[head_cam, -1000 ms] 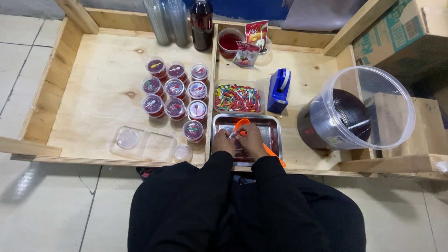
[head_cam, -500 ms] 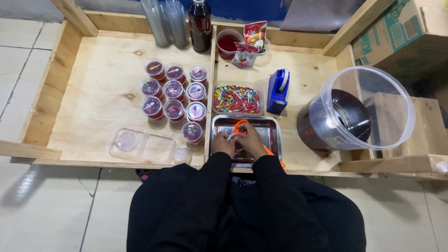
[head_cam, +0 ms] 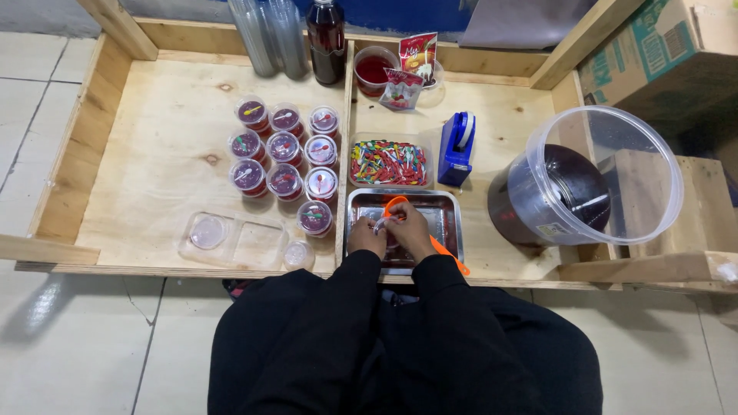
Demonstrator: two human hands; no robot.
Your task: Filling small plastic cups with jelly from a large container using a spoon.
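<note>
1. Both hands work over a steel tray at the near edge of the wooden surface.
2. The left hand and right hand meet over the tray's left half, fingers curled inward on a small pale item pinched between them; it is too small to tell what it is.
3. An orange funnel shows just beyond the fingertips, its ring toward the far side. An orange handle pokes out by the right wrist; its long axis runs from the ring toward the near right, ending at the tray's near rim. Whether ring and handle are one piece cannot be told.
4. Each hand's grip is closed to a pinch; which hand bears the funnel cannot be told.
5. Left of the tray stand lidded cups of dark red filling. Beyond it lies a box of coloured spoons, then a blue tape dispenser. A clear bucket stands at the right.
</note>
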